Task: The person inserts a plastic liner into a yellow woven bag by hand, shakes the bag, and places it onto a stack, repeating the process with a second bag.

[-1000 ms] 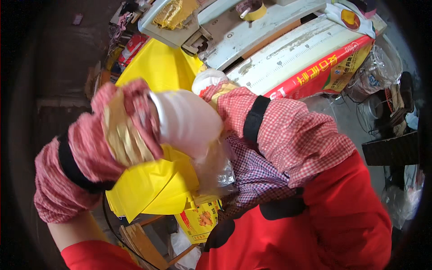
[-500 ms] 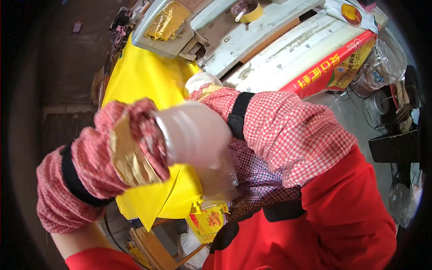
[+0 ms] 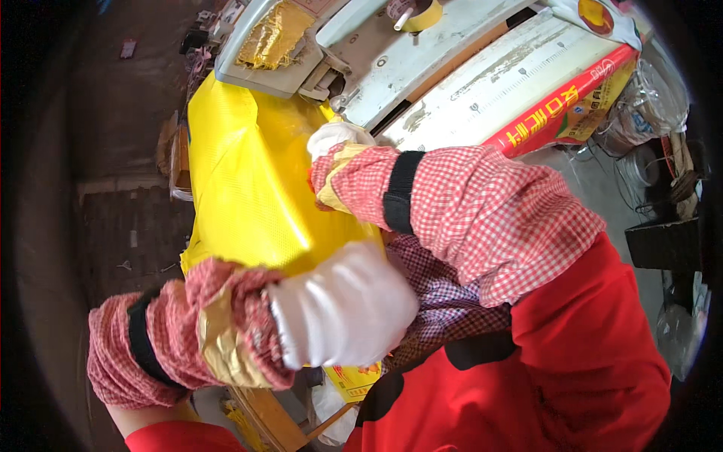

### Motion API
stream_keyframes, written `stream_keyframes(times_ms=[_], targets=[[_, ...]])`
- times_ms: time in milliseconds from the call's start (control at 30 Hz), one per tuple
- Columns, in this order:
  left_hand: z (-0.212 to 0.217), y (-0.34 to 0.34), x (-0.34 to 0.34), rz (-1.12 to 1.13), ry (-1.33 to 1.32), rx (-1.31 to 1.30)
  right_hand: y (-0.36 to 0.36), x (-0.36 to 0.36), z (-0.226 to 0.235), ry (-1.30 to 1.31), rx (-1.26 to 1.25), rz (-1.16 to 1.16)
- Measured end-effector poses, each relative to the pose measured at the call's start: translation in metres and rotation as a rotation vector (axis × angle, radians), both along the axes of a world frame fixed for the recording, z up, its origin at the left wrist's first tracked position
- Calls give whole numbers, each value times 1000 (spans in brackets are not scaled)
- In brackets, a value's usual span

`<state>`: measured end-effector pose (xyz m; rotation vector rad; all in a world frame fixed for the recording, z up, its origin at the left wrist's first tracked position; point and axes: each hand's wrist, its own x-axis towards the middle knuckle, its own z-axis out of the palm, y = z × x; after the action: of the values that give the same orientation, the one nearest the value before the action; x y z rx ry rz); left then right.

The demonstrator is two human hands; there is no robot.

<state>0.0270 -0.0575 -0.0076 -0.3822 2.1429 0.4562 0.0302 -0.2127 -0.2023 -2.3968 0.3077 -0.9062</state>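
My left hand, in a white glove, is in front of my body at the near edge of a glossy yellow woven plastic sheet. Motion smears it, and its fingers cannot be made out. Farther off, my right hand, also gloved in white, rests at the sheet's right side beside a pale machine. Its fingers are hidden by the glove's back and the sleeve. Both forearms wear red checked sleeve covers with black bands. The sheet slopes down from the machine with a bright fold across it.
A roll of yellow tape lies on the machine bed. To its right runs a worn white board with a red and yellow printed strip along it. A wooden frame and a yellow printed piece are below my left hand.
My left hand has come down toward my body. The yellow sheet's lower flaps no longer show below the hand, and its upper part looks fuller. My right hand has hardly moved.
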Motion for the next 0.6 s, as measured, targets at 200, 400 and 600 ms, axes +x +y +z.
stream_keyframes(times_ms=[200, 400, 600], targets=[[57, -50, -32, 173, -471, -181, 6, -2, 2, 61, 32, -12], [16, -3, -12, 219, -193, -62, 10, -5, 9, 108, 39, -39], [-8, -9, -8, 295, 54, -204, 16, -13, 16, 188, 60, -104]])
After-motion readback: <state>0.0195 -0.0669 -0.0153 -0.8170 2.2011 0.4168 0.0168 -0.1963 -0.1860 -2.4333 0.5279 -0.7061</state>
